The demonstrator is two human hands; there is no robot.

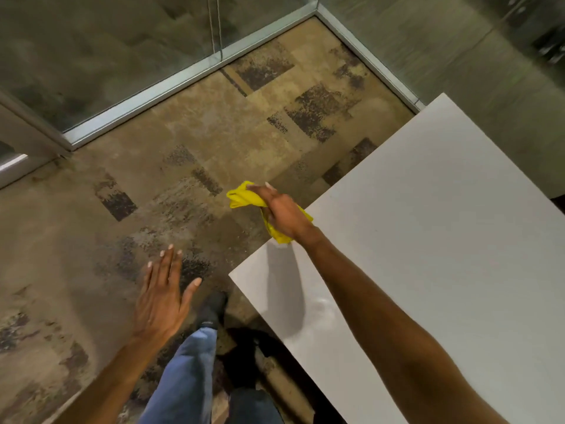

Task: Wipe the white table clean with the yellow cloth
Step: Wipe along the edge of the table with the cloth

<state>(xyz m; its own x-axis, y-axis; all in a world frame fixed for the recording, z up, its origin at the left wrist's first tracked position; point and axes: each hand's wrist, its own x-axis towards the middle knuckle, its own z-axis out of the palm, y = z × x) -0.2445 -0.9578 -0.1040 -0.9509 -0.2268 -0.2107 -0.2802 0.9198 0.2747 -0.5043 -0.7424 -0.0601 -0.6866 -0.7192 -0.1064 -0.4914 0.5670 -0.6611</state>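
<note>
The white table (443,228) fills the right half of the head view, its left edge running diagonally and its near corner at the middle. My right hand (282,211) holds the bunched yellow cloth (243,197) at that left edge. Most of the cloth sticks out past the edge over the floor, and one end hangs down under my wrist onto the tabletop. My left hand (163,296) hovers over the floor left of the table corner, flat, fingers spread, holding nothing.
Patterned brown carpet (189,154) covers the floor left of the table. A glass wall with a metal base rail (171,84) runs along the far side and meets another at a corner. My leg in blue jeans (186,377) and a dark shoe stand beside the table corner.
</note>
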